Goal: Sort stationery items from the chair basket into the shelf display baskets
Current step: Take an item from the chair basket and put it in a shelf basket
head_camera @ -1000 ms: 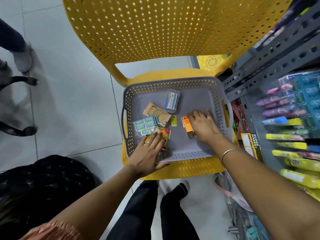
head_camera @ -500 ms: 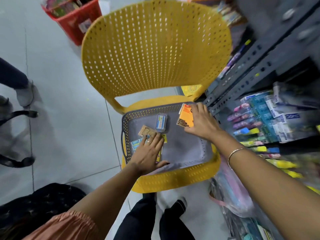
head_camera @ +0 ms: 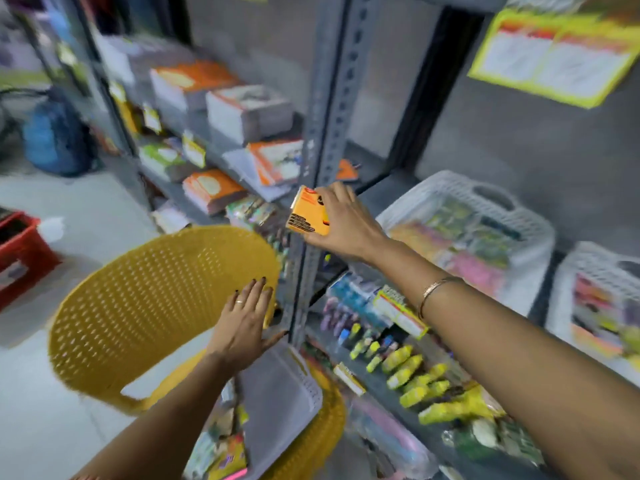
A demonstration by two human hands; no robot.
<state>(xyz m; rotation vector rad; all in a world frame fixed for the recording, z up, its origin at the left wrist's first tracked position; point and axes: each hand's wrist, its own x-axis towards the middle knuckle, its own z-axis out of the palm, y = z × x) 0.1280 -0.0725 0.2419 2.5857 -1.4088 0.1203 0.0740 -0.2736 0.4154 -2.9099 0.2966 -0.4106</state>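
Note:
My right hand (head_camera: 341, 225) grips a small orange box (head_camera: 307, 212) in the air, in front of the grey shelf upright and left of a white display basket (head_camera: 530, 220) full of colourful packets. My left hand (head_camera: 244, 323) hovers flat with fingers apart above the grey basket (head_camera: 284, 400) on the yellow chair (head_camera: 138, 306). A few small packets lie at the grey basket's near left end, partly hidden by my left arm.
A second white basket (head_camera: 571, 282) stands on the shelf at the right. Highlighters and markers (head_camera: 408, 368) fill the lower shelf. Stacks of notebooks (head_camera: 242, 112) sit on the left shelves. A red crate (head_camera: 20, 247) is on the floor at the left.
My right hand has lifted the orange box out of the grey basket and up to shelf height. My left hand has come off the packets. The view has swung up towards the shelves.

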